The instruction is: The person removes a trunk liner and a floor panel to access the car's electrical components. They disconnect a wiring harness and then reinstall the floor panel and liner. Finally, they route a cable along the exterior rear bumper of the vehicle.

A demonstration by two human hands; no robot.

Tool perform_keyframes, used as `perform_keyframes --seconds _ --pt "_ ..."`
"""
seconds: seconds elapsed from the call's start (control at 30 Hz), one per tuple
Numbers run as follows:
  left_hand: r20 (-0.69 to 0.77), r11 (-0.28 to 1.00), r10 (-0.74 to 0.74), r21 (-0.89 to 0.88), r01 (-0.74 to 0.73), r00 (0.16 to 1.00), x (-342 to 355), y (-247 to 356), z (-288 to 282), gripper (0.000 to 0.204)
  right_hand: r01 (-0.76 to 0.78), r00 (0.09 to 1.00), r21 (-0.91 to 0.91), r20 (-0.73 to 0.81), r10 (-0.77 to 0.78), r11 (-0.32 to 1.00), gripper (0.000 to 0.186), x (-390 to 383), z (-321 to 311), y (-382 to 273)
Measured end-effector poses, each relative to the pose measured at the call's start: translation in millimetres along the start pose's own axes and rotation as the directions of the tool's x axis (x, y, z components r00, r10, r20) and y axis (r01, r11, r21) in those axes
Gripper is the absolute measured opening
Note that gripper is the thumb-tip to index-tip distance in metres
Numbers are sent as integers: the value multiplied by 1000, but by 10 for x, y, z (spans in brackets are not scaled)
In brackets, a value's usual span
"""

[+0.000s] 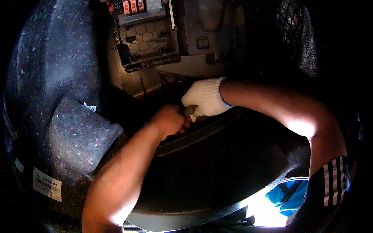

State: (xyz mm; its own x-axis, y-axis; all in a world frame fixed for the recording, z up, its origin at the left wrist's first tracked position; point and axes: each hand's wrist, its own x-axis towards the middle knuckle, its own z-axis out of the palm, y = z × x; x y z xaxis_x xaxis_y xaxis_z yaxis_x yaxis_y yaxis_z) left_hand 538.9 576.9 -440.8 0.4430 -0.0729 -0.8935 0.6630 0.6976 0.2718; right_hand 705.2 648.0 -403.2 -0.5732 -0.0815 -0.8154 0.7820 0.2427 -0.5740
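My bare left hand (171,120) is curled at the inner edge of a black curved trim panel (217,163), close beside my other hand, with its fingertips partly in shadow. My right hand (204,97), in a cream knitted glove, has its fingers bent down around a small greyish object (189,110) that I cannot make out clearly. The two hands nearly meet there, and what my left fingers hold, if anything, is hidden.
Speckled grey felt lining (58,46) rises at left, with a folded flap (81,139) and labels (46,184). Beyond my hands are an open black housing (145,40) with orange fuse-like parts (132,6) and dark plastic panels (198,27). Blue fabric (291,194) shows at lower right.
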Motion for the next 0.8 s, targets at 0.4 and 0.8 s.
perform_keyframes --seconds 0.4,0.8 --pt "162 996 34 -85 -21 986 171 -37 -12 22 -121 978 -205 142 152 971 36 196 -5 -103" --pt "98 973 27 -230 -4 995 104 45 95 19 -146 966 -253 173 193 956 30 209 -20 -160"
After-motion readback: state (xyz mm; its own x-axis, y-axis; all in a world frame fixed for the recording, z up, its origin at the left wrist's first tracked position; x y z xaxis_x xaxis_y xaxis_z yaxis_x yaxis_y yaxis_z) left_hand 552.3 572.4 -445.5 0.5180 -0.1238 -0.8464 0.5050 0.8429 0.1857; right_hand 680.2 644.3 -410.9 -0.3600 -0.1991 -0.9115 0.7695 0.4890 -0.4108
